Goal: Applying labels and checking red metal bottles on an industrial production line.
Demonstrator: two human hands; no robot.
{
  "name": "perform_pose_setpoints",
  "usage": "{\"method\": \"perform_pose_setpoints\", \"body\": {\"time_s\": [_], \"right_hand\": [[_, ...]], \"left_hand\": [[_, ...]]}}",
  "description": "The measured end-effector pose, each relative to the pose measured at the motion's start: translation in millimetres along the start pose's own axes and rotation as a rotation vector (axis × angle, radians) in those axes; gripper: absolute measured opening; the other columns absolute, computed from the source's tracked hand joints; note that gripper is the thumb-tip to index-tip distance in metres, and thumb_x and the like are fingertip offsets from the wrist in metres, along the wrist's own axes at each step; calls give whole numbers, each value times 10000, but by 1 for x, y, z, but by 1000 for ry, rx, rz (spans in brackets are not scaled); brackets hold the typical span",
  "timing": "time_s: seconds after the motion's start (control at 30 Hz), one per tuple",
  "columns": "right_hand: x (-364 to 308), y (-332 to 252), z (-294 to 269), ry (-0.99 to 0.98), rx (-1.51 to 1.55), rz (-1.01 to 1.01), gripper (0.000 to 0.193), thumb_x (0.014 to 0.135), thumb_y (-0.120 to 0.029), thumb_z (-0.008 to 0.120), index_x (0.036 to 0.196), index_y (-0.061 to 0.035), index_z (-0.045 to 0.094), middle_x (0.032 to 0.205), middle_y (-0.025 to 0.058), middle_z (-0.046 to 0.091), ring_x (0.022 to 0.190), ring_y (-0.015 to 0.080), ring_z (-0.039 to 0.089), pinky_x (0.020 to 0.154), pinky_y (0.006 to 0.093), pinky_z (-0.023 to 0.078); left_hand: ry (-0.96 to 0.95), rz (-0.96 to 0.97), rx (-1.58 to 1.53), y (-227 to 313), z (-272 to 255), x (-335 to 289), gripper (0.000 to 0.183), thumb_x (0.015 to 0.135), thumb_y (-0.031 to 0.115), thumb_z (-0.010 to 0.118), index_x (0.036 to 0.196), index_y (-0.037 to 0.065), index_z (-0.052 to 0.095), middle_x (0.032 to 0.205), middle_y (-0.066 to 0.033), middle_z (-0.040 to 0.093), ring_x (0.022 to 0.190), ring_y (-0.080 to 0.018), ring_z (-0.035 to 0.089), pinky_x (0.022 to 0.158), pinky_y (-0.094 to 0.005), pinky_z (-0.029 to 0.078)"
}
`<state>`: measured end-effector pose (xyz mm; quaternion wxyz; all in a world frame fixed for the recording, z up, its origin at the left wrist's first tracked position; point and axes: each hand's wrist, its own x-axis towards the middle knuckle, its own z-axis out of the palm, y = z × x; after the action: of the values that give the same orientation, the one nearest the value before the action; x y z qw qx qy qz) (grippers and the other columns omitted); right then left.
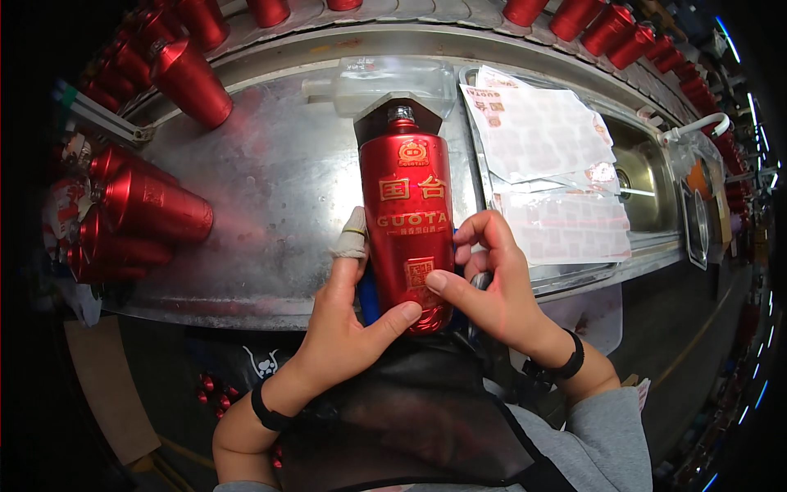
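Observation:
A glossy red bottle (407, 176) with gold lettering and a dark neck lies tilted, its base toward me, over the near edge of the metal worktop. My left hand (343, 307) grips its lower left side, thumb across the front near the base; a whitish cover wraps one fingertip. On the other side, my right hand (498, 283) presses its thumb beside a small square gold emblem (420, 279), its other fingers curled at the bottle's right edge. What those curled fingers touch is partly hidden. Behind the bottle's neck shows a dark angular stand (371, 121).
A clear glass bottle (393, 82) lies beyond the stand. Printed translucent sheets (549, 156) cover the right of the worktop (270, 180), beside a sink (648, 184) with a white faucet. Red bottles (156, 201) cluster at left; others (607, 37) line a conveyor at the back.

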<state>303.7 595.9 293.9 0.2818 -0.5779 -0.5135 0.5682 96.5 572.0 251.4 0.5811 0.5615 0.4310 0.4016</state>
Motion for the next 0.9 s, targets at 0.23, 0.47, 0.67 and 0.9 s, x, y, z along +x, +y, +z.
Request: {"method": "perform_pose_setpoints", "body": {"time_s": [0.23, 0.47, 0.67, 0.9], "right_hand": [[11, 11, 12, 164, -309, -197, 539, 756, -195, 848, 1064, -64, 425, 925, 20, 504, 723, 46, 508, 600, 201, 429], [9, 11, 13, 163, -121, -133, 479, 813, -274, 810, 1036, -49, 451, 888, 27, 481, 744, 91, 438, 638, 260, 425], [0, 15, 6, 60, 144, -34, 425, 869, -214, 772, 1089, -58, 444, 901, 0, 467, 666, 5, 408, 588, 177, 370], [-6, 22, 11, 45, -9, -165, 551, 820, -221, 833, 1134, -43, 417, 983, 28, 413, 789, 71, 403, 661, 210, 414]], "left_hand": [[23, -17, -24, 0, 4, 2, 948, 883, 117, 721, 1566, -48, 86, 1464, -227, 455, 1333, -258, 485, 1097, -360, 382], [32, -34, -88, 0, 4, 2, 925, 891, 116, 716, 1565, -50, 105, 1493, -230, 417, 1373, -253, 435, 1119, -363, 356], [14, -30, -6, -3, 1, 2, 958, 888, 190, 726, 1565, -55, 94, 1536, -222, 341, 1414, -276, 380, 1161, -390, 293], [-14, -54, -10, -8, -1, 3, 941, 913, 219, 708, 1564, -54, 86, 1493, -237, 311, 1368, -311, 430, 1125, -396, 351]]}}
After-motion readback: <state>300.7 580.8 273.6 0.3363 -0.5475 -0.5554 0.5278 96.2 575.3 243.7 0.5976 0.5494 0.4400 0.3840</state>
